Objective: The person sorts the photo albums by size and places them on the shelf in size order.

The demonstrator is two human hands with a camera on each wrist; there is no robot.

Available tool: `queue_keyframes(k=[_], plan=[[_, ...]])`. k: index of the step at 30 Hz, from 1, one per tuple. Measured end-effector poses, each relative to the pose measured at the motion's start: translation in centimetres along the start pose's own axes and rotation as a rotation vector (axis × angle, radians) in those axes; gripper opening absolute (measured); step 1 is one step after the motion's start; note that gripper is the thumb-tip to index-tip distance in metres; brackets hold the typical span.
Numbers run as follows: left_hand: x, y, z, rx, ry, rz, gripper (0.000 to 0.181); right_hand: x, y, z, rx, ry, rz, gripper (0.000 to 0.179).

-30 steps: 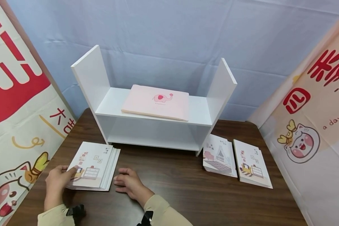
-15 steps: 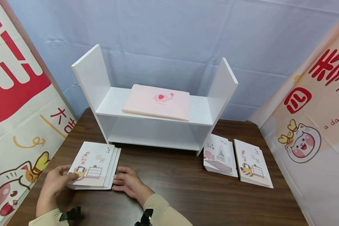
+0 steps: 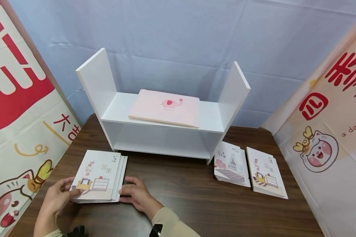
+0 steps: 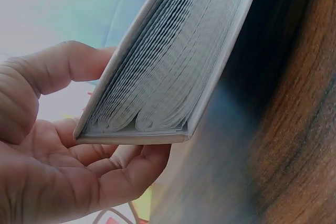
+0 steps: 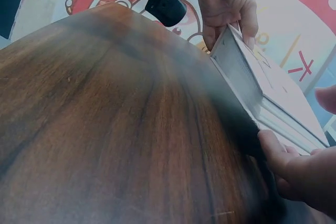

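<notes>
A thick white photo album point(image 3: 99, 168), its cover printed with a yellow chair and a dresser, lies at the front left. My left hand point(image 3: 54, 198) grips its left side, thumb on the cover. In the left wrist view, the left hand point(image 4: 58, 166) has its fingers around the album's spine; the packed pages of the album point(image 4: 173, 66) show between the covers. My right hand point(image 3: 140, 196) touches the album's right edge with extended fingers. The right wrist view shows fingertips of the right hand point(image 5: 304, 174) at the lower cover edge of the album point(image 5: 278, 85), its thumb apart.
A white two-tier shelf point(image 3: 163, 153) stands at the back, bearing a pink elephant-print book point(image 3: 157, 107) on its upper board. To its right lie two more white albums, one with a tower print point(image 3: 229, 161) and one with a chair print point(image 3: 265, 171), on the dark wooden table point(image 3: 195, 204).
My right hand has moved left from beside the album to touch its right edge. My left hand keeps its hold, its wrist lower and farther left, the thumb less far over the cover.
</notes>
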State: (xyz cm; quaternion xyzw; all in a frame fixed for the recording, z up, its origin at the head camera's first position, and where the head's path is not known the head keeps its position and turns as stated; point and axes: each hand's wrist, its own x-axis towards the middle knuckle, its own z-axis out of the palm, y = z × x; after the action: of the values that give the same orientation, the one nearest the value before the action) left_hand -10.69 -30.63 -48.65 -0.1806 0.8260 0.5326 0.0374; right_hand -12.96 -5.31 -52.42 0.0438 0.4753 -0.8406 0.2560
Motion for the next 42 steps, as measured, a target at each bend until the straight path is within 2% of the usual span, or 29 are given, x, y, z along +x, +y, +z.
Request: queue_keyframes(k=[5, 11, 16, 18, 23, 25, 30, 36, 42], plan=[[-0.6, 0.1, 0.1, -0.011, 0.033, 0.009, 0.069, -0.3, -0.1, -0.1, 0.011, -0.026, 0.001, 0.058], [-1.3, 0.1, 0.3, -0.027, 0.024, 0.022, 0.067, -0.6, -0.2, -0.4, -0.009, -0.030, -0.001, 0.052], [-1.6, 0.1, 0.5, -0.074, 0.009, 0.022, 0.067, -0.8, -0.2, -0.7, 0.000, -0.031, -0.009, 0.048], [-1.7, 0.1, 0.8, -0.122, 0.019, 0.007, 0.065, -0.9, -0.3, -0.9, 0.014, -0.024, -0.012, 0.047], [-2.2, 0.7, 1.7, -0.145, 0.057, 0.004, 0.064, -1.3, -0.6, -1.3, 0.044, -0.038, -0.034, 0.052], [-2.4, 1.1, 2.1, -0.136, 0.060, 0.030, 0.064, -1.5, -0.7, -1.4, 0.061, -0.055, -0.040, 0.059], [-2.7, 1.9, 3.3, -0.211, 0.061, 0.103, 0.058, -1.8, -0.8, -1.6, 0.112, -0.064, -0.050, 0.074], [-2.9, 2.1, 4.5, -0.267, 0.049, 0.175, 0.055, -2.5, -1.2, -2.1, 0.125, -0.046, -0.075, 0.077], [-3.2, 1.9, 5.7, -0.345, -0.015, 0.281, 0.060, -3.1, -1.8, -3.1, 0.149, -0.050, -0.106, 0.077]])
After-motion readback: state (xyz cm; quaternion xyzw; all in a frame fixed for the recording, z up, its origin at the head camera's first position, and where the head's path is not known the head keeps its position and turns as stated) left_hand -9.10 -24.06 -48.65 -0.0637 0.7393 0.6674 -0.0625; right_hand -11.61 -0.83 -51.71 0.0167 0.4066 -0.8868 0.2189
